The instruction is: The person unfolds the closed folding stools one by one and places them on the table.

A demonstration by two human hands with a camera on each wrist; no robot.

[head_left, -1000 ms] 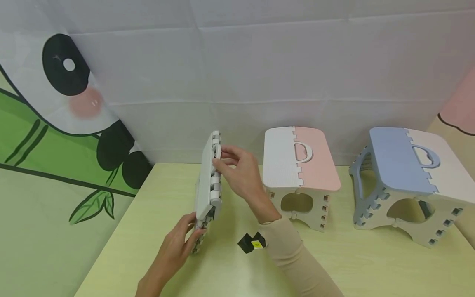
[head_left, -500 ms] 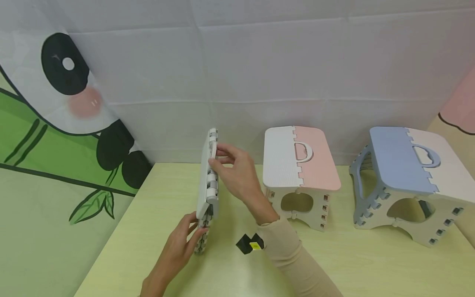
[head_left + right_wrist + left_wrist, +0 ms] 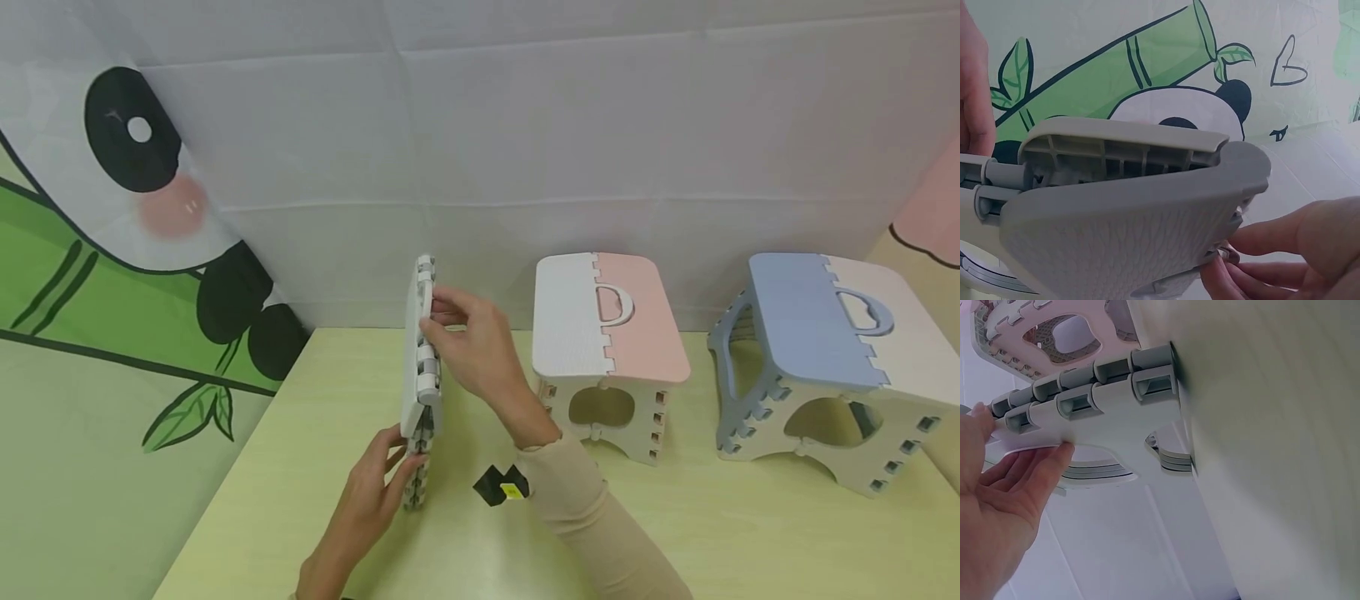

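A folded white and grey plastic step stool (image 3: 414, 375) stands on edge, seen nearly end-on in the head view, its seat halves close together. My right hand (image 3: 480, 346) pinches the carrying handle at the hinge edge; in the right wrist view the fingers (image 3: 1272, 240) meet at that edge, beside the grey seat half (image 3: 1129, 219). At the near lower end, my left hand (image 3: 371, 492) grips the folded leg panels. The left wrist view shows the thumb on one side and fingers (image 3: 1054, 465) at the cutout of the white leg panel (image 3: 1129, 419).
On the pale wooden table (image 3: 300, 467), an unfolded white and pink stool (image 3: 570, 325) stands right of the hands. Farther right is an unfolded blue and white stool (image 3: 817, 333). A cloth backdrop (image 3: 480, 150) with a panda print rises behind. Black blocks (image 3: 491, 485) appear beside the right cuff.
The folded stool has turned slightly: its far top end shifted left and its near lower end right. My left hand moved a little right, my right hand a little left, both keeping hold.
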